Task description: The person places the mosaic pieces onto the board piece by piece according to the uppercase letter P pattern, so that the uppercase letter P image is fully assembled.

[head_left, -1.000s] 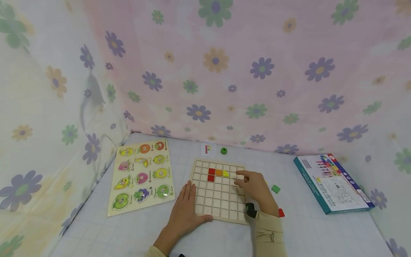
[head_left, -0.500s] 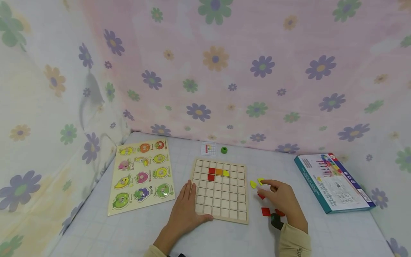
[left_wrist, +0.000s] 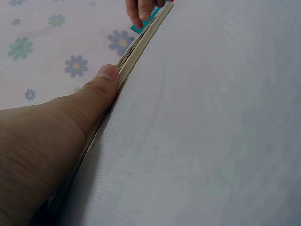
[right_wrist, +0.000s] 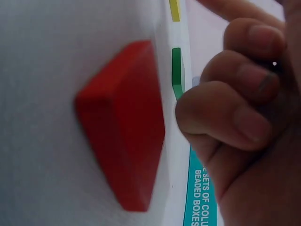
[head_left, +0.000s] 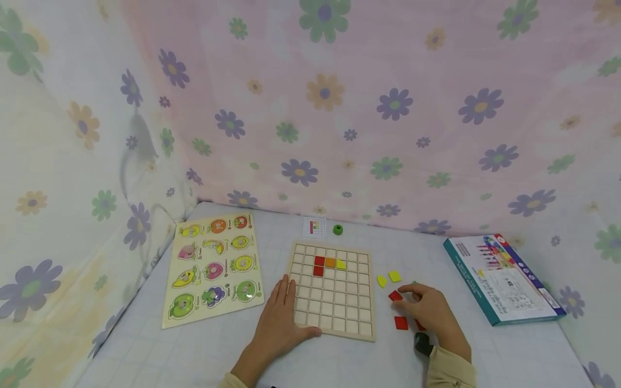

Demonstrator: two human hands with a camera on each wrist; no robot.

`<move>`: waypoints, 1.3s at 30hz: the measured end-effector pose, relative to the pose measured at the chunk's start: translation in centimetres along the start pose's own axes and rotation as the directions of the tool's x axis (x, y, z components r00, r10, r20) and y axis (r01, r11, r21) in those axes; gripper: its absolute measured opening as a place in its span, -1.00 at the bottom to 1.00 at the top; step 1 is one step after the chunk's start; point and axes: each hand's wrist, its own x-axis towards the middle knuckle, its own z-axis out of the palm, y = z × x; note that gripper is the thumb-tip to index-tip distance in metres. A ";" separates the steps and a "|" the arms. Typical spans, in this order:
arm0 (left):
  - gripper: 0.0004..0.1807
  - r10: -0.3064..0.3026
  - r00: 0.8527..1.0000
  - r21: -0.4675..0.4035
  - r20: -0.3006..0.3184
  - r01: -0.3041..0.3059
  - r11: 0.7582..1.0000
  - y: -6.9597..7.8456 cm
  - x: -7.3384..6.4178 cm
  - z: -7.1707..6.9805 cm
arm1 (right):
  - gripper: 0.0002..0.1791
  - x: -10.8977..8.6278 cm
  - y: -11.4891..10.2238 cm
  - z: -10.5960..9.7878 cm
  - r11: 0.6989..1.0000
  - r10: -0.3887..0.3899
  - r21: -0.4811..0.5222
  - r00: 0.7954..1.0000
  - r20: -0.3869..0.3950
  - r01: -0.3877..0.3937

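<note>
On the near side of the white-covered desk [head_left: 335, 366], the left grip [head_left: 278, 326] lies with fingers straight along the left edge of a pale wooden gridded board [head_left: 339, 295], thumb against its near edge. Toward the desk's right edge are a red square tile [head_left: 401, 323] and a partly hidden red piece [head_left: 420, 325] by the right grip [head_left: 429, 310]. A tilted red tile [head_left: 395, 296] lies right at its thumb and forefinger tips; I cannot tell whether they pinch it, though its other fingers are curled. Just beyond lie a yellow petal-shaped tile [head_left: 381, 281] and a yellow square tile [head_left: 394, 276]. A teal-sided printed box [head_left: 502, 277] sits near the desk's right edge, a fruit-picture puzzle board [head_left: 225, 253] near its far left corner. By the far edge are a printed grid card [head_left: 314, 227] and a green round bead [head_left: 338, 229].
</note>
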 end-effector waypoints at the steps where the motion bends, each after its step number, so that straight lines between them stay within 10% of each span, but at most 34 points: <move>1: 0.51 -0.003 1.000 0.001 0.004 0.003 1.000 0.0 0.0 0.0 | -0.36 0.0 0.0 0.1 1.000 -0.002 -0.006 1.000 0.001 0.002; 39: 0.49 0.004 1.000 -0.001 -0.013 -0.004 1.000 0.0 0.0 0.1 | -0.57 0.2 -0.7 0.8 1.000 0.003 -0.023 0.998 -0.055 -0.004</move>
